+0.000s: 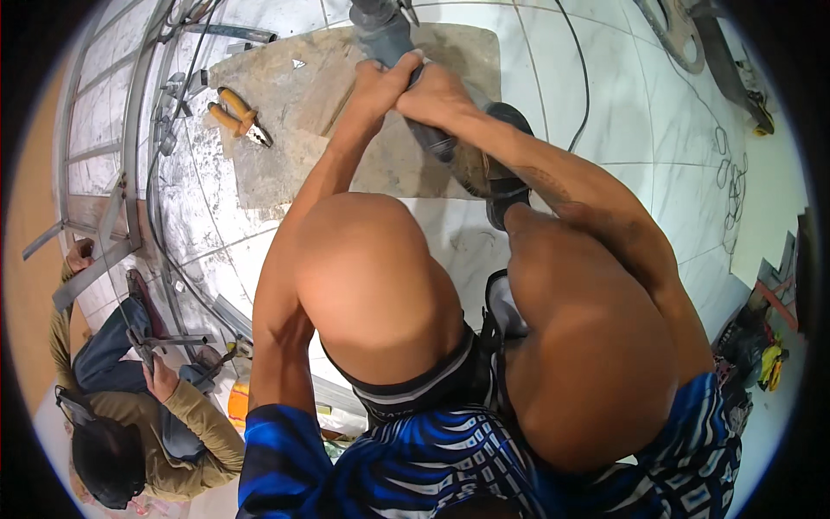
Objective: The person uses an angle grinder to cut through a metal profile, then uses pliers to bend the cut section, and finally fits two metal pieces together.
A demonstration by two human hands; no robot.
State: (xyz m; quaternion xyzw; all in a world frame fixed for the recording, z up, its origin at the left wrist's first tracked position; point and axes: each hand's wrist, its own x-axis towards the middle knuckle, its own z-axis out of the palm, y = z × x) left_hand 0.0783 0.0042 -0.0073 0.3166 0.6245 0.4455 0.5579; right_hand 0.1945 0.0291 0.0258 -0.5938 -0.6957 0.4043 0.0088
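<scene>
A long grey-blue power tool (389, 43) runs from the top edge down toward my feet, over a worn tan board (285, 173). Its upper end is cut off by the frame, so its exact kind cannot be told. My left hand (380, 85) wraps around the body from the left. Close against it, my right hand (437, 93) grips the same body from the right. The black rear end of the tool sticks out below my right hand. Pliers with yellow handles (240, 117) lie on the board to the left, their jaws slightly apart.
A metal frame (130, 130) stands along the left. A co-worker (147, 415) crouches there, both hands near metal bars. Dark cables (154, 208) trail over the white tile floor (605, 112). A thin wire (735, 186) and piled items (765, 346) lie at right.
</scene>
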